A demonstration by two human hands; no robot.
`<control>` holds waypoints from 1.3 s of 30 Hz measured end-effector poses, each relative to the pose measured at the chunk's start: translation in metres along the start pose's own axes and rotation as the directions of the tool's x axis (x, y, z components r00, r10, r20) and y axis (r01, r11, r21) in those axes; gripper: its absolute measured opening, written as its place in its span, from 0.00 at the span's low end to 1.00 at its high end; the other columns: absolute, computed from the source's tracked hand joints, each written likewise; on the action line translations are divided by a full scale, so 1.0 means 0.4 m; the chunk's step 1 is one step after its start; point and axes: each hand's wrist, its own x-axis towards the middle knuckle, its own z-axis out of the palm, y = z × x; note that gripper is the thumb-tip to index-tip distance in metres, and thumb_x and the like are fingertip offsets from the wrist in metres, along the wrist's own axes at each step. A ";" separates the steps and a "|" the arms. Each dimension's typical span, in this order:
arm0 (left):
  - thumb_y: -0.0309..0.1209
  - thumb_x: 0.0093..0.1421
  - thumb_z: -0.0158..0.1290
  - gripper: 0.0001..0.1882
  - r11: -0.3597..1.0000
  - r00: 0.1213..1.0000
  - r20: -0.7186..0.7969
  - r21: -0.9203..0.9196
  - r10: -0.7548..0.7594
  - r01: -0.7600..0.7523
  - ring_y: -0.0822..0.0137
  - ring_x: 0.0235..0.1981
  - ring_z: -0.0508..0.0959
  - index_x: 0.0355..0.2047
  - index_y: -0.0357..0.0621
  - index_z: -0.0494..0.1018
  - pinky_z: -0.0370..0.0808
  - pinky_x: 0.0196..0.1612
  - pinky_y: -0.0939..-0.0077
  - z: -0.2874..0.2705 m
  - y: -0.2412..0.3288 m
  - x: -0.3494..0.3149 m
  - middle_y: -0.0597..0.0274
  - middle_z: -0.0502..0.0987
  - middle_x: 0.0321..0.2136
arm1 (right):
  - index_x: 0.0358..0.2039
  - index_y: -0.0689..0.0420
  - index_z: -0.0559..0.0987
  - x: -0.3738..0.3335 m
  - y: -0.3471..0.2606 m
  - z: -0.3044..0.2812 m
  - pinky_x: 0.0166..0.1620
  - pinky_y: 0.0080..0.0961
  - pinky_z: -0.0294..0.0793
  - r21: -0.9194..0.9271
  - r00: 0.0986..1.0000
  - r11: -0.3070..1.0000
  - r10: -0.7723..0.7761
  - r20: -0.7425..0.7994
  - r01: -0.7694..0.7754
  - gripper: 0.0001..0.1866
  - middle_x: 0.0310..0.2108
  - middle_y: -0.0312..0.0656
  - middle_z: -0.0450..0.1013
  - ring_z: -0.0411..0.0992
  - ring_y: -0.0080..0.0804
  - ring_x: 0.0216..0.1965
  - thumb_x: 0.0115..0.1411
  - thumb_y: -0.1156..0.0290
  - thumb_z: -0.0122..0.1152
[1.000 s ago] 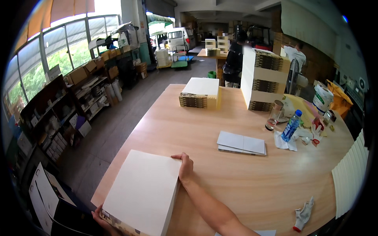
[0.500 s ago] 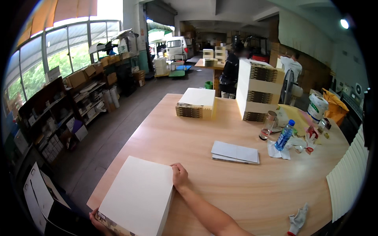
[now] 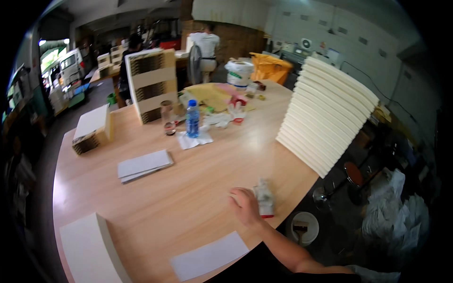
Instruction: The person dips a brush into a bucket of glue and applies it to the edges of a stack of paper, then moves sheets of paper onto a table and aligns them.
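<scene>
Looking down on a broad wood-grain table [image 3: 203, 198], bent by the lens. At the right edge, a tall cream pile [image 3: 328, 113] with ridged sides. Toward the far side, a standing stack [image 3: 158, 75] banded in cream and dark pattern. At the near left corner, a thick white block [image 3: 87, 245], cut off by the lower rim of the view. Next down in size, a smaller block [image 3: 92, 125] near the far left edge, then a white sheet [image 3: 210, 257] lying flat along the near edge, and folded papers [image 3: 144, 166] left of centre. Among the clutter beyond, a blue-capped bottle [image 3: 192, 120] upright on crumpled tissue [image 3: 202, 139].

Reaching in from the near side, low over the table, with the right hand [image 3: 245, 207], just beside a grey-white glove [image 3: 265, 200]; impossible to tell whether touching it. Fingers loosely bent, nothing to be seen in them; too blurred to tell whether apart or together at the tips. Left hand out of view.

Lying on the table near the right-hand edge, that glove, with the red-edged cuff [image 3: 267, 216] toward the near side. Judging by the fabric look: light, soft, floppy, probably not slippery, hardly fragile. Apt to bunch under a sideways push, so better lifted than slid. Best pinched at the cuff, or gathered across the palm for a surer hold, with little force.
</scene>
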 end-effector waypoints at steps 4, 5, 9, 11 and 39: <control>0.38 0.75 0.48 0.20 0.835 0.643 0.761 -0.407 0.084 0.372 0.57 0.47 0.83 0.53 0.34 0.79 0.77 0.56 0.60 0.183 0.432 -0.008 0.47 0.85 0.45 | 0.48 0.61 0.81 -0.155 0.152 -0.132 0.60 0.43 0.74 -0.308 0.957 0.923 0.274 0.099 -0.232 0.14 0.59 0.51 0.75 0.74 0.53 0.58 0.61 0.73 0.65; 0.27 0.70 0.56 0.16 0.758 0.515 0.810 -0.517 0.282 0.398 0.57 0.52 0.83 0.56 0.35 0.78 0.74 0.61 0.59 0.231 0.518 -0.008 0.49 0.85 0.48 | 0.48 0.61 0.81 -0.178 0.183 -0.118 0.60 0.42 0.74 -0.245 0.965 0.950 0.230 0.128 -0.194 0.14 0.60 0.51 0.74 0.73 0.52 0.59 0.61 0.74 0.64; 0.27 0.71 0.55 0.18 0.609 0.428 0.826 -0.561 0.367 0.561 0.57 0.56 0.80 0.59 0.36 0.75 0.69 0.66 0.57 0.361 0.606 -0.030 0.50 0.84 0.49 | 0.50 0.61 0.79 -0.223 0.262 -0.062 0.61 0.41 0.74 0.166 0.954 0.980 0.060 0.295 -0.113 0.17 0.61 0.48 0.73 0.73 0.51 0.60 0.60 0.75 0.63; 0.34 0.71 0.56 0.23 0.614 0.361 0.849 -0.528 0.385 0.586 0.56 0.60 0.77 0.63 0.36 0.71 0.66 0.68 0.52 0.453 0.668 -0.027 0.51 0.82 0.52 | 0.50 0.61 0.79 -0.191 0.229 -0.072 0.61 0.40 0.74 0.200 0.933 0.977 -0.009 0.361 -0.068 0.17 0.61 0.48 0.72 0.73 0.52 0.60 0.60 0.76 0.63; 0.21 0.53 0.48 0.34 0.350 -0.248 0.741 0.018 0.624 0.937 0.63 0.51 0.72 0.64 0.39 0.67 0.69 0.57 0.72 1.447 1.962 -0.804 0.60 0.75 0.50 | 0.64 0.58 0.73 0.075 1.459 -0.818 0.61 0.33 0.69 0.937 0.572 0.347 0.762 -0.304 0.035 0.32 0.59 0.41 0.73 0.70 0.30 0.59 0.79 0.45 0.36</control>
